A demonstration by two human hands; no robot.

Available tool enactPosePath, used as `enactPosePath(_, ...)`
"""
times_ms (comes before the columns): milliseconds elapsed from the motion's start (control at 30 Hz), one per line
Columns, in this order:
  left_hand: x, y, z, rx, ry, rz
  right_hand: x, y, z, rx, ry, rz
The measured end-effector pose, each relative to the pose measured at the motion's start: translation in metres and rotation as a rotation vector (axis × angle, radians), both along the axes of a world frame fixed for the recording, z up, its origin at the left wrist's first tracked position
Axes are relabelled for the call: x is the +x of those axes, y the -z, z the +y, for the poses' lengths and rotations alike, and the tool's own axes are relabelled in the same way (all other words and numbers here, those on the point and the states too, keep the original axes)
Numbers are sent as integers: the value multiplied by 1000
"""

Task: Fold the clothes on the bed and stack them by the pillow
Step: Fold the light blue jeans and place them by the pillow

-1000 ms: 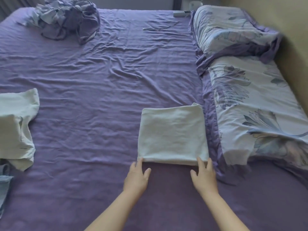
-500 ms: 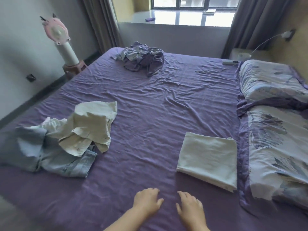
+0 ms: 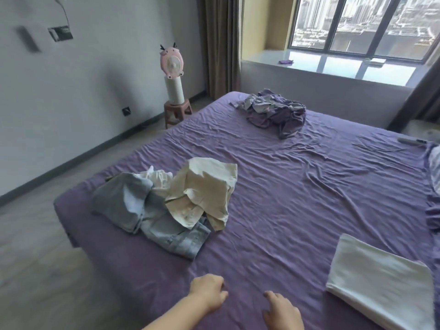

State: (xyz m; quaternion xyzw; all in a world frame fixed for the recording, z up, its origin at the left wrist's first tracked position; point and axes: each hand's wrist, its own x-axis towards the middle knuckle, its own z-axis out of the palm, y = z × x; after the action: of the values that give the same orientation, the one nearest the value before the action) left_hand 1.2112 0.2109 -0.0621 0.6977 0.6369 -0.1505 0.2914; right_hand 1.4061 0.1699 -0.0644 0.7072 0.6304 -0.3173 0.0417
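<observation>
A folded white garment (image 3: 378, 284) lies flat at the lower right of the purple bed (image 3: 297, 198), close to the pillow (image 3: 434, 170) at the right edge. A loose heap sits at the left: a cream shirt (image 3: 204, 191) on top of pale blue denim (image 3: 152, 217), with a white piece (image 3: 157, 177) behind. My left hand (image 3: 208, 295) and my right hand (image 3: 282, 312) hover low over the sheet near the front edge, fingers loosely curled, holding nothing, well apart from both the heap and the folded garment.
A crumpled purple and grey bundle (image 3: 276, 113) lies at the far side of the bed. A pink fan (image 3: 172, 65) stands on a small stool (image 3: 177, 111) beside the bed's left corner. Floor runs along the left; a window sill (image 3: 333, 65) is behind.
Both hands have left the folded white garment and drawn back to the left. The view has swung left, so the heap of unfolded clothes is central and the pillows are nearly out of frame.
</observation>
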Motion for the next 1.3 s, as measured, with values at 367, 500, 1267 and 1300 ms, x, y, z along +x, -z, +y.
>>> enactPosePath(367, -175, 38, 99, -35, 16, -95, -190, 41, 98, -26, 54, 89)
enactPosePath(500, -209, 72, 130, -12, 35, -120, -219, 76, 117, -5, 28, 173)
enactPosePath(1267, -238, 134, 190, 240, 3, -466, -229, 116, 210, 310, 136, 468)
enactPosePath(1300, -241, 112, 192, 230, -14, -512, -229, 95, 214, 316, 183, 552)
